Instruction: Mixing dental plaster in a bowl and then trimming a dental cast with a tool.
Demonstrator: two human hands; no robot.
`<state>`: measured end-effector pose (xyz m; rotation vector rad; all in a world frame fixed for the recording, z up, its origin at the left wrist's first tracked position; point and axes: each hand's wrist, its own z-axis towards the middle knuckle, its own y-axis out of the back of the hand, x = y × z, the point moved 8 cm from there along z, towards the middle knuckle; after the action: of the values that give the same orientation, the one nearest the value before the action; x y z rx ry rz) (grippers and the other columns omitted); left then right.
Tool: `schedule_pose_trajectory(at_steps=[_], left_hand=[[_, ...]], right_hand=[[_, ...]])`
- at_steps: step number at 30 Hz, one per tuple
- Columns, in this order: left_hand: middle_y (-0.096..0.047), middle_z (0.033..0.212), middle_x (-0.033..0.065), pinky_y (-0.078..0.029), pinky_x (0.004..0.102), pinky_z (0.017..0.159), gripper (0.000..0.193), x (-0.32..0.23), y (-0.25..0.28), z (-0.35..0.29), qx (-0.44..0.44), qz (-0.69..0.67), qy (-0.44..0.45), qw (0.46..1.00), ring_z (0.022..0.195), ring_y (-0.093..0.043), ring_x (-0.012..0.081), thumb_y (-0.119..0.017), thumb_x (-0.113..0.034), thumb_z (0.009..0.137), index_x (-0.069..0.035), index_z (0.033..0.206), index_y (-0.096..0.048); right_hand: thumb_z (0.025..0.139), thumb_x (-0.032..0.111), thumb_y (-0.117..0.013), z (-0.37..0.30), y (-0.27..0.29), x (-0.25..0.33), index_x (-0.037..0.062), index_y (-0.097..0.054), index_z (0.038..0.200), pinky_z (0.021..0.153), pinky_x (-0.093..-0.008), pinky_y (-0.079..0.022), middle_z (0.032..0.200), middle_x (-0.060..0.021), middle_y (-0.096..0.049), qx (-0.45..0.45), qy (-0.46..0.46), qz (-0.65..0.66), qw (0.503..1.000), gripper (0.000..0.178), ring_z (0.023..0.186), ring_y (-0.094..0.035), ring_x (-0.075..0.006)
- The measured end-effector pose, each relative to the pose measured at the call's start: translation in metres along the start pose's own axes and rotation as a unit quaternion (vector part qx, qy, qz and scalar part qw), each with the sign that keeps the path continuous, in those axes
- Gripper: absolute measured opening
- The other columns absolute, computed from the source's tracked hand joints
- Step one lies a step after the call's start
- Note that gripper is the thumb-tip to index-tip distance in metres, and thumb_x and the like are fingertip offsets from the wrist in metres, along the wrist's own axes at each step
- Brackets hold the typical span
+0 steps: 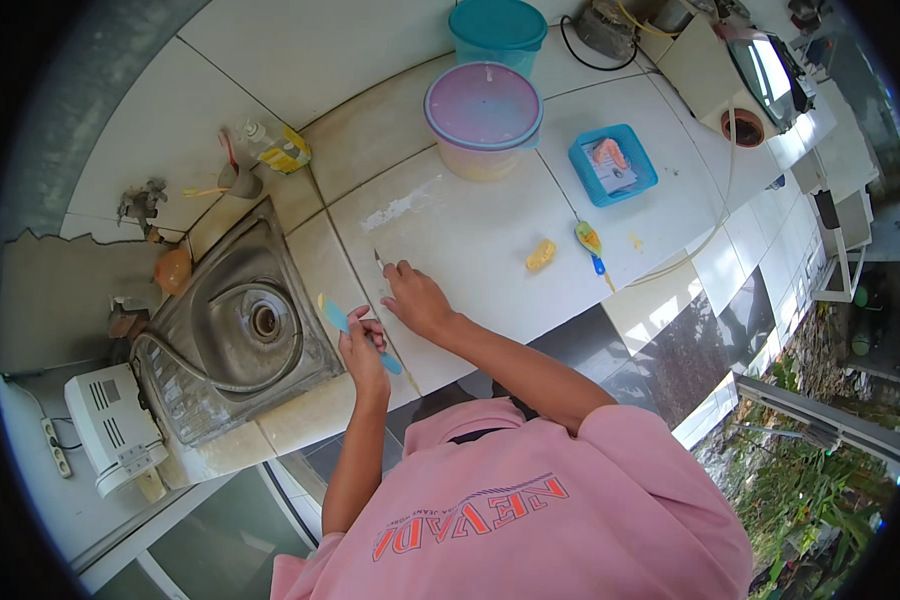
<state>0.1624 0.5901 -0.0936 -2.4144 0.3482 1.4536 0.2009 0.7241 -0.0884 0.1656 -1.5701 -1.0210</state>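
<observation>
Your pink shirt [540, 490] is nearest; over the bench [470, 260], just beside the sink [317, 340], your left grip [365, 350] is curled closed round the middle of a blue spatula [335, 315], and your right grip [418, 302] pinches a small pointed tool [378, 258]. Spatula looks light, fairly stiff, maybe slick: hold its blue middle, off the yellow tip. Pointed tool looks slim, hard: hold behind the point.
</observation>
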Motion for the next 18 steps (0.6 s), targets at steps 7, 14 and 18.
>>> schedule_pose_trajectory(at_steps=[7, 14, 18], left_hand=[[-0.048, 0.073, 0.0007, -0.033, 0.0188, 0.048, 0.028, -0.013, 0.061, -0.015, -0.092, 0.000, 0.028, 0.995, 0.061, -0.041, 0.0054, -0.043, -0.021, 0.097, 0.001, 0.113, -0.049], [-0.049, 0.076, 0.0013, -0.041, 0.0228, 0.055, 0.029, -0.022, 0.028, -0.025, -0.002, 0.013, 0.048, 0.999, 0.062, -0.043, 0.0067, -0.039, -0.022, 0.100, -0.005, 0.121, -0.049], [-0.049, 0.068, -0.0018, -0.034, 0.0210, 0.052, 0.026, -0.035, -0.025, 0.003, 0.146, 0.156, -0.009, 0.977, 0.057, -0.039, 0.0050, -0.043, -0.021, 0.099, -0.004, 0.110, -0.059]], right_hand=[[0.071, -0.002, -0.060, -0.005, 0.012, -0.014, -0.0030, -0.053, 0.093, 0.063, -0.0398, -0.054, 0.090, -0.0202, -0.054, 0.022, 0.036, -0.054, 0.998, 0.023, 0.076, -0.063, -0.0352], [0.083, 0.034, -0.064, -0.059, 0.165, -0.121, 0.0028, -0.049, 0.106, 0.064, -0.0475, -0.049, 0.092, -0.0215, -0.061, -0.203, -0.250, -0.151, 0.935, 0.041, 0.076, -0.062, -0.0410], [0.082, 0.038, -0.065, -0.093, 0.177, -0.158, 0.0053, -0.051, 0.102, 0.066, -0.0474, -0.050, 0.081, -0.0208, -0.066, -0.142, -0.306, -0.177, 0.924, 0.040, 0.075, -0.065, -0.0389]])
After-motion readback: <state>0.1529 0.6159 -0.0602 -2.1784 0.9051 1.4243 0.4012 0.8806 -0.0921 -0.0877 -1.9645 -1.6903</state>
